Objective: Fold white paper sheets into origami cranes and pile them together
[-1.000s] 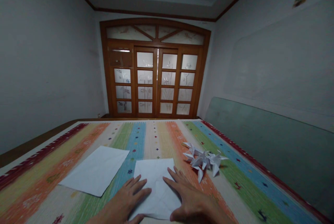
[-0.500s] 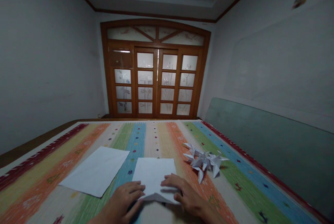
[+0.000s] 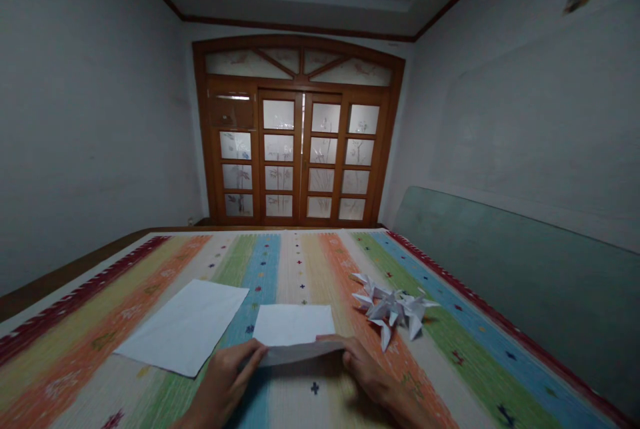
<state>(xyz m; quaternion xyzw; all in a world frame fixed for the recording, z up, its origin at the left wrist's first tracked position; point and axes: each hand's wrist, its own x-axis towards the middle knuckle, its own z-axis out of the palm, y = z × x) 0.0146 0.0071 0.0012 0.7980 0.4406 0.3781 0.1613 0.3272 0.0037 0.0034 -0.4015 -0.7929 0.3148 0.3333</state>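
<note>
1. Left fingers [image 3: 251, 350]: curled nearly closed over the left end of the raised near edge of the paper, gripping it. The left hand [image 3: 225, 379] is palm-inward, at the near side of the sheet.
2. Right fingers [image 3: 333, 342]: curled nearly closed over the right end of the same edge, gripping it. The right hand [image 3: 373, 376] mirrors the left. The exact position of either thumb cannot be determined.
3. Held item: a white rectangular paper sheet [image 3: 293, 326] lies flat on its far portion. Its near portion is lifted and curved between the hands, with the shaded underside showing. The sheet sits just right of the middle of the cover's width, toward the near edge.
4. Adjacent sheet: a second flat, white, square-cornered paper sheet [image 3: 183, 327] lies just left of the held sheet, apart from it and set at an angle.
5. Folded items: a cluster of white pointed origami stars [image 3: 393, 309] rests to the right of the held sheet, near the right hand. The pieces touch one another.
6. Carrying surface: a multicoloured striped woven cover [image 3: 295, 262] with a red-patterned right border carries all of these items.
7. Surroundings: a pale green panel [image 3: 515, 282] stands along the cover's right edge. A brown wooden double door with frosted glass panes [image 3: 295, 149] stands beyond the far edge.
</note>
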